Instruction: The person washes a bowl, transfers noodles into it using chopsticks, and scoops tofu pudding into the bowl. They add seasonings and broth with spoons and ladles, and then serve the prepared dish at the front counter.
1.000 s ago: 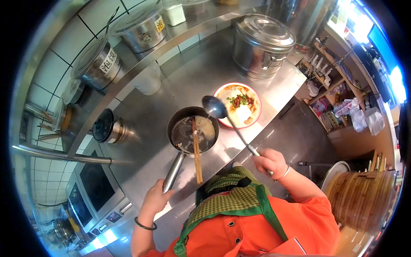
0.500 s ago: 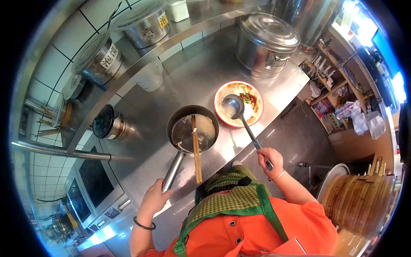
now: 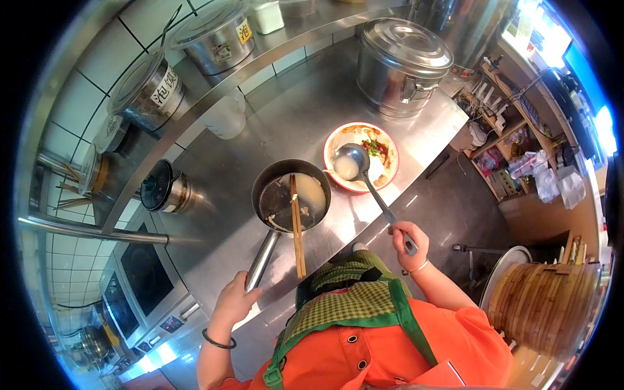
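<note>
My left hand [image 3: 235, 297] is closed round the handle of a saucepan [image 3: 261, 261] that rests on the steel counter. Some cloudy liquid and pale bits lie in the pan, and a pair of wooden chopsticks [image 3: 298, 234] leans over its near rim. With my right hand [image 3: 411, 247] I grip the handle of a ladle [image 3: 383, 207]. Its bowl, with whitish liquid in it, is over the left part of a red-rimmed bowl [image 3: 392, 174]. Inside that bowl show green bits, reddish-brown sauce and pale food; the ladle hides part of it.
A lidded steel pot [image 3: 404, 68] stands at the back of the counter [image 3: 292, 104]. Labelled containers [image 3: 153, 91] line the shelf above. Left are a small dark-lidded pot [image 3: 162, 185] and cooktops [image 3: 146, 266]. Bamboo steamers [image 3: 546, 309] stand at my right.
The ladle's bowl has turned slightly, so more of the whitish liquid in it shows. My right hand has shifted a little; my left hand stays on the saucepan.
</note>
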